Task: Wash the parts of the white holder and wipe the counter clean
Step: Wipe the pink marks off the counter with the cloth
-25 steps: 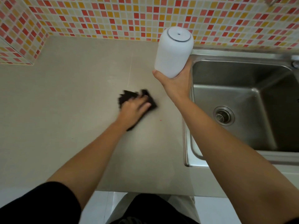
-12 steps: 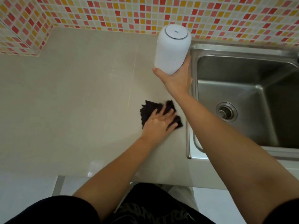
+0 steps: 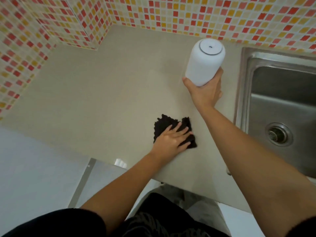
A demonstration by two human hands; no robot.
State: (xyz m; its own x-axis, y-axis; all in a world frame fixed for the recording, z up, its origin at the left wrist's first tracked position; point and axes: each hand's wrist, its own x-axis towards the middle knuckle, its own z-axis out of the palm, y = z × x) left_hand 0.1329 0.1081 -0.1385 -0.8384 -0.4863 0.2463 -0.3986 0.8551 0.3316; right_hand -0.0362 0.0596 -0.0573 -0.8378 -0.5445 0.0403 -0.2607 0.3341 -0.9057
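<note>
The left hand (image 3: 171,139) is lying flat, its grip spread open, fingers pressing a crumpled black cloth (image 3: 162,124) onto the smooth beige bench (image 3: 102,100) near its front edge. Farther back, the right hand (image 3: 205,93) is clamping its grip round the base of the white cylindrical plastic holder (image 3: 203,65), holding it above the bench beside the stainless steel sink (image 3: 273,100). A red, orange and yellow mosaic-tiled wall (image 3: 171,12) is running behind.

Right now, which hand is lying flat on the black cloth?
The left hand, fingers spread straight over the black cloth on the counter. The right hand instead curls round the bottom of the white holder, beside the sink.
</note>
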